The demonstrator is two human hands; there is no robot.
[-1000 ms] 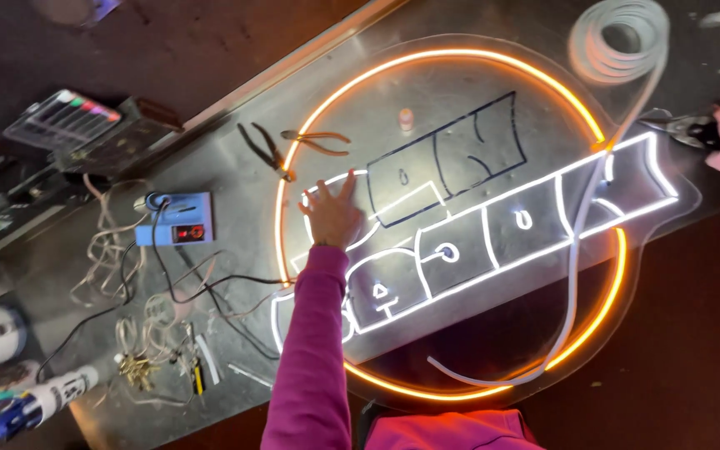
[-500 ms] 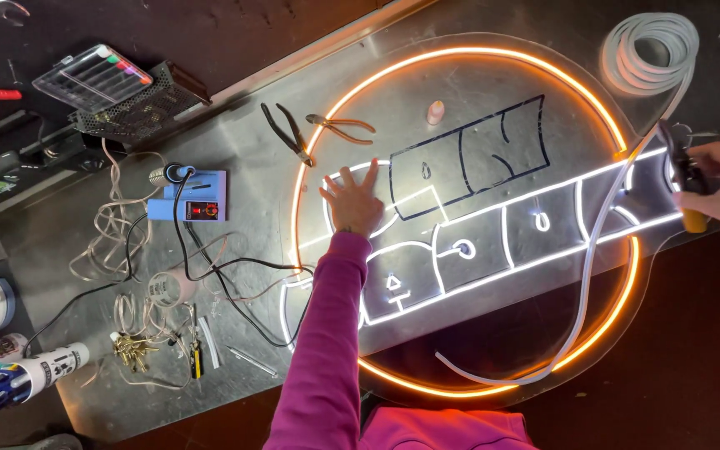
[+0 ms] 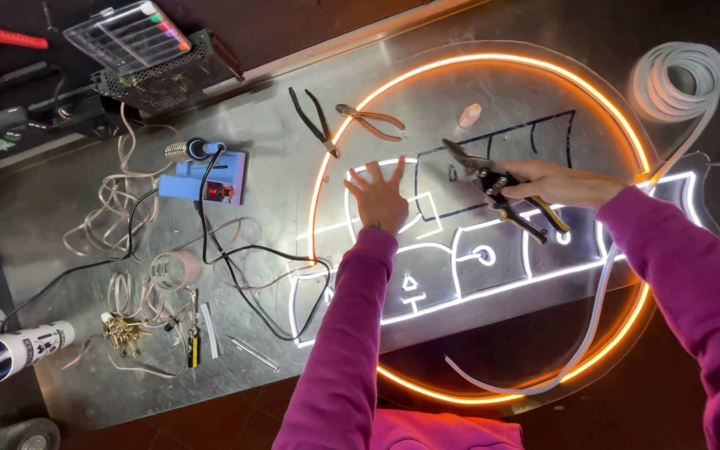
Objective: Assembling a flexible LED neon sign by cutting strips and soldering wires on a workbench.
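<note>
A round clear sign panel (image 3: 427, 92) lies on the metal workbench, ringed by a glowing orange light strip (image 3: 493, 60) with white glowing outlines (image 3: 477, 283) across its lower half. My left hand (image 3: 379, 198) rests flat on the panel's left side, fingers spread, holding nothing. My right hand (image 3: 556, 183) hovers over the panel's middle, gripping metal snips (image 3: 493, 185) with yellow and black handles; their blades point left toward a dark drawn outline (image 3: 493, 158). A loose white strip (image 3: 593, 308) trails from a coil (image 3: 678, 77) across the panel's right side.
Two pliers (image 3: 314, 117) (image 3: 370, 122) lie at the panel's upper left. A blue soldering station (image 3: 210, 177) with tangled cables (image 3: 235, 258) sits left of it. A marker case (image 3: 131, 35), a roll of tape (image 3: 174, 268), small brass parts (image 3: 127, 332) and tubes (image 3: 10, 350) occupy the bench's left side.
My right hand has come in from the right edge with the snips to above the panel's middle. My left hand has stayed flat on the panel's left side.
</note>
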